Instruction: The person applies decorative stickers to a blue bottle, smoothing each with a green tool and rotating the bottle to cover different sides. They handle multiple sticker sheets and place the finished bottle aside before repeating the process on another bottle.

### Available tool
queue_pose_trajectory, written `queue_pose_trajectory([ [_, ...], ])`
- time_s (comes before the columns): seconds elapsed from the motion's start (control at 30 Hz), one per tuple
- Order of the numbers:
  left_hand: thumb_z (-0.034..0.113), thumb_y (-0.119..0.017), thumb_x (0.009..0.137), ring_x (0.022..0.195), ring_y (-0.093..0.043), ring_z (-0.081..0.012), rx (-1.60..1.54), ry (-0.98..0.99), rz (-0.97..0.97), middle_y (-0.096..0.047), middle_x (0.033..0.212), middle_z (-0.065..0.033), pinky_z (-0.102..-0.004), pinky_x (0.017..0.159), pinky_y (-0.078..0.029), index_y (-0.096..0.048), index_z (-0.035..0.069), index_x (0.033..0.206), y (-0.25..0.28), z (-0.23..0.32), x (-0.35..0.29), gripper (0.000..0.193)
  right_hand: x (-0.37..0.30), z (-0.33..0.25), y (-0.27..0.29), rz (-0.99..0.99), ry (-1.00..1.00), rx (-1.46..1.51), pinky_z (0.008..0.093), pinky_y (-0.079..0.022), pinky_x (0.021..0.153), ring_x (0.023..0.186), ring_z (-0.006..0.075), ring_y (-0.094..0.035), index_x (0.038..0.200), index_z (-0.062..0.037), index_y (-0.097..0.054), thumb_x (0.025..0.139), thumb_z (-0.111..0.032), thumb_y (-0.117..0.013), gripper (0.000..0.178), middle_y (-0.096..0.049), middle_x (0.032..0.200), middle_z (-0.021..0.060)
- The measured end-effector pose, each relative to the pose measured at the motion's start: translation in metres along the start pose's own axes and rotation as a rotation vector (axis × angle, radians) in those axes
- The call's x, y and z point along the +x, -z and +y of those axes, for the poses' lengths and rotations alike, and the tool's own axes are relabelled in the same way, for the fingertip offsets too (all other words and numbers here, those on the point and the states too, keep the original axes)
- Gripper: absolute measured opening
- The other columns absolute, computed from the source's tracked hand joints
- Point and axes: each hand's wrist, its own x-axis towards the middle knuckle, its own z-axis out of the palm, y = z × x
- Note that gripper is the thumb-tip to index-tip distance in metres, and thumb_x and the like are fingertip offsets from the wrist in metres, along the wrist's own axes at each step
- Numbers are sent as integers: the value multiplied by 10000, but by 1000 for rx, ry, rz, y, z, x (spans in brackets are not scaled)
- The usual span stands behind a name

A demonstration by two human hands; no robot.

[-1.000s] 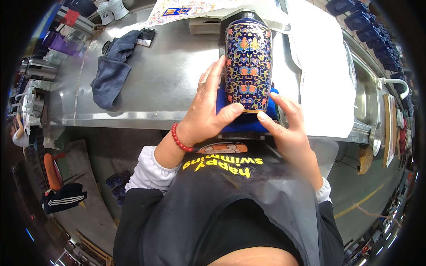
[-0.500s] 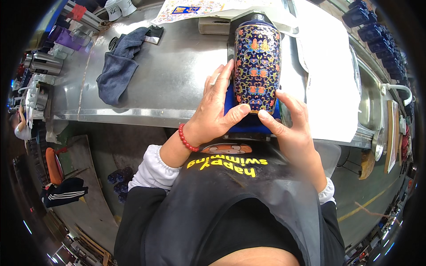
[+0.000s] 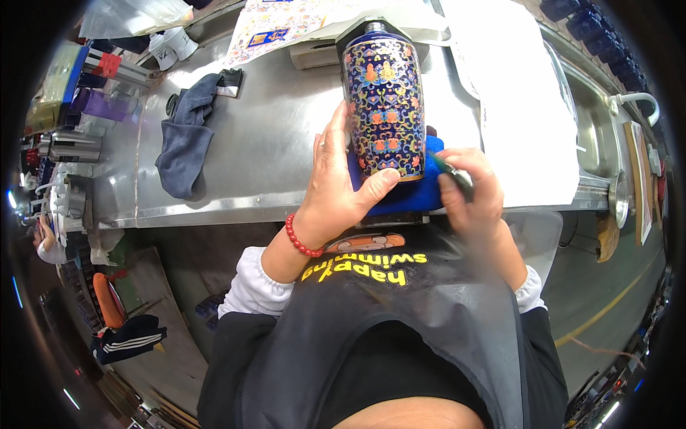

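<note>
A dark blue bottle-shaped ceramic vessel [image 3: 386, 107] with a dense multicoloured floral pattern lies tilted on a blue cloth-covered support [image 3: 411, 199], its narrow neck pointing away from me. My left hand [image 3: 336, 168] holds it, fingers along its left side and thumb over the front near the base. Beside the vessel's lower right, my right hand [image 3: 477, 189] pinches a small flat dark green piece [image 3: 456, 177]. That piece is partly hidden by the fingers and blurred, so its kind is unclear. It is close to the vessel, but contact cannot be made out.
A grey-blue cloth [image 3: 186, 139] lies on the metal bench [image 3: 257, 143] at left. Patterned decal sheets [image 3: 275, 28] are at the back, with white paper [image 3: 518, 121] on the right. Past the paper are a sink [image 3: 597, 136] and several dark blue vessels [image 3: 600, 39].
My right hand has left the vessel's lower right edge and now holds the dark green piece. My left hand stays on the vessel. The whole view has shifted slightly.
</note>
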Motion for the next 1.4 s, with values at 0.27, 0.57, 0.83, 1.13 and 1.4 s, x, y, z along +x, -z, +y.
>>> queue_pose_trajectory([
  [0.27,455,-748,887,1443,-359,-373,209,-68,-41,-339,1544,-306,-438,1200,-257,-129,-111,1560,7,0,-1,1076,17,-9,19,-176,95,113,379,-482,689,758,290,-609,1045,-5,-668,763,33,-776,305,-661,943,135],
  [0.57,813,-473,862,1464,-188,-540,568,-254,-38,-268,1558,-352,-693,1161,-40,-143,-94,1576,6,13,-5,1200,46,10,-3,-225,13,-296,470,-469,1043,1239,436,-555,1384,19,-568,784,124,-617,610,-492,1448,300],
  [0.83,819,-458,859,1464,-189,-544,594,-314,-13,-249,1565,-359,-689,1162,-54,-195,-100,1565,0,27,14,1188,53,4,0,-299,47,-323,474,-464,1049,1230,447,-545,1371,-26,-608,777,73,-633,603,-486,1445,305],
  [1.13,819,-446,863,1466,-183,-543,522,-260,21,-255,1557,-368,-680,1168,-49,-170,-116,1560,6,19,25,1199,78,6,-5,-306,16,-403,491,-449,1040,1218,440,-529,1400,-121,-613,784,79,-620,648,-477,1452,277],
  [1.4,815,-458,860,1474,-162,-531,512,-257,10,-384,1517,-303,-692,1162,-43,-173,-110,1562,7,25,35,1196,88,5,-4,-313,25,-410,487,-454,1037,1207,432,-538,1382,-148,-633,802,34,-633,609,-509,1408,261],
])
